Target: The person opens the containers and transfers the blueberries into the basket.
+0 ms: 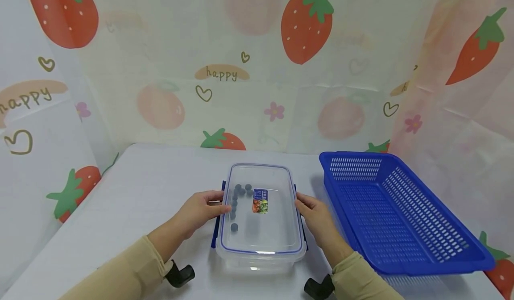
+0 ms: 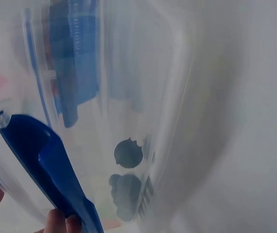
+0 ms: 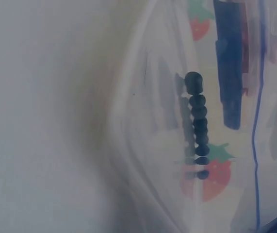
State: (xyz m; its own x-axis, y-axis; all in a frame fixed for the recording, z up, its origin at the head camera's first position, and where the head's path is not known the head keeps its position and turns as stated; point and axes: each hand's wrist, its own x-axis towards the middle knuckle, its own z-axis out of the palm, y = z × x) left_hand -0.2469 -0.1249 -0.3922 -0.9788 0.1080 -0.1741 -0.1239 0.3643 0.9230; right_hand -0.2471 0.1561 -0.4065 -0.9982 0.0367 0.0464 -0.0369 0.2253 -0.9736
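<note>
A clear plastic food container (image 1: pixel 277 233) with a blue-edged lid stands upright in front of me, a small colourful label (image 1: pixel 260 201) on the lid. Several blueberries (image 1: pixel 234 227) show through it, lined up along its left side. My left hand (image 1: pixel 201 210) grips the left side, thumb over the lid's edge. In the left wrist view, fingertips (image 2: pixel 56 223) touch a dark blue side latch (image 2: pixel 46 160) that sticks outward. The right hand (image 1: pixel 319 222) holds the opposite side, thumb and fingers at the lid's edge. The right wrist view does not show that hand.
A blue perforated plastic basket (image 1: pixel 397 219) stands to the right, close to my right hand. The white-covered table (image 1: pixel 160 179) is bounded by a strawberry-print cloth (image 1: pixel 249 36) at the back and sides.
</note>
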